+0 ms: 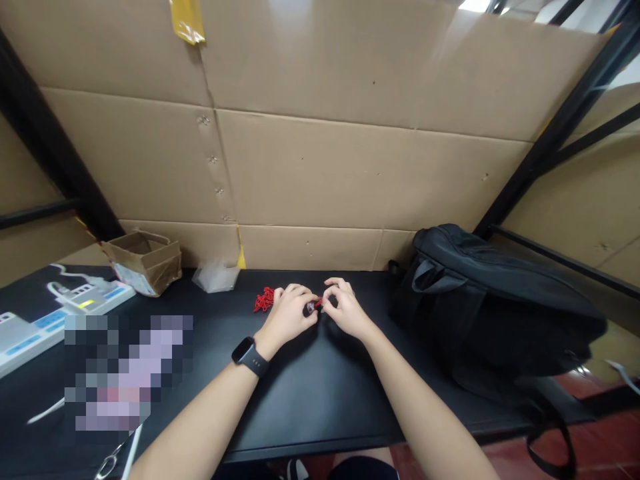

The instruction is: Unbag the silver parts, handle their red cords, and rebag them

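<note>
Left hand [290, 315] and right hand [349, 313] meet at a small piece [311, 307] and red cord [263, 300].
In the head view, the left fingers close on the piece, over the middle of the black tabletop [320, 407]; the right fingers pinch a red end just beside it. The rest of the cord lies loosely heaped beyond the left hand, which hides whether heap and end join. Both grips look to be by the tips alone, so a hard tug on the end might pull the piece free, and, dark as it is, it could be hard to spot. The heap might knot if the left hand dragged through it.
</note>
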`<state>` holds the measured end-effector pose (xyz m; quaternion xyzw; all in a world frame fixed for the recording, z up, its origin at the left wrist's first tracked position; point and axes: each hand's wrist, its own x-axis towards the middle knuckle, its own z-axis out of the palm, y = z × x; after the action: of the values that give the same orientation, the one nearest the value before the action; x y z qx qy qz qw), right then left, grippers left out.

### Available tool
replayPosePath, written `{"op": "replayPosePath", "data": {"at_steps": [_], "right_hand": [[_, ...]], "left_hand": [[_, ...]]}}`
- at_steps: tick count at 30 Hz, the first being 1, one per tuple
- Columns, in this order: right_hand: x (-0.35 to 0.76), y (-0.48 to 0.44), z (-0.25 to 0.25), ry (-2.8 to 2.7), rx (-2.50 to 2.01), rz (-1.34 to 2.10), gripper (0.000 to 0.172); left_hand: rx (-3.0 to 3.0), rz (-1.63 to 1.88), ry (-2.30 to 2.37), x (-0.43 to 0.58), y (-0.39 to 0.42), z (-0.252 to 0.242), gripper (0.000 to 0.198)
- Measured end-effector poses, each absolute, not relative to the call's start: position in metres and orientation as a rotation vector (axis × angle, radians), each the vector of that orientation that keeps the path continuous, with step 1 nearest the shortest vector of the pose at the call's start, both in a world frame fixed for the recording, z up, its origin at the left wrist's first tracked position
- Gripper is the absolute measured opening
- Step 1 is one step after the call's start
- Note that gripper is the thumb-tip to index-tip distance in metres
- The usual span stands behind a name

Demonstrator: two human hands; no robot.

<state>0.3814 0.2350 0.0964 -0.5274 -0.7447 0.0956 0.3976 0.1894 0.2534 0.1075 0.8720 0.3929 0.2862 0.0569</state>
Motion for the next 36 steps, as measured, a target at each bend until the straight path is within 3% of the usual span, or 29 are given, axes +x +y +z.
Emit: {"op": "replayPosePath", "data": {"at_steps": [8,15,23,36], "right_hand": [[0.382,0.237,0.092,-1.911,-1.324,0.202,0.005],[0.391,0.240,0.098,-1.884,-1.355,0.158,0.009],[0.428,0.253,0.092,-1.741,-1.815,0.107,0.019],[0.436,0.257,0.083,-1.871,-1.877,0.201,0.029]], "left_hand": [[2.612,0.935,1.244,0.190,0.260,0.102,0.010],[2.526,0.979,1.369,0.189,0.261,0.099,0.014],[2.469,0.856,1.446,0.192,0.273,0.081,0.022],[2.546,0.807,1.434,0.199,0.270,0.085,0.023]]}}
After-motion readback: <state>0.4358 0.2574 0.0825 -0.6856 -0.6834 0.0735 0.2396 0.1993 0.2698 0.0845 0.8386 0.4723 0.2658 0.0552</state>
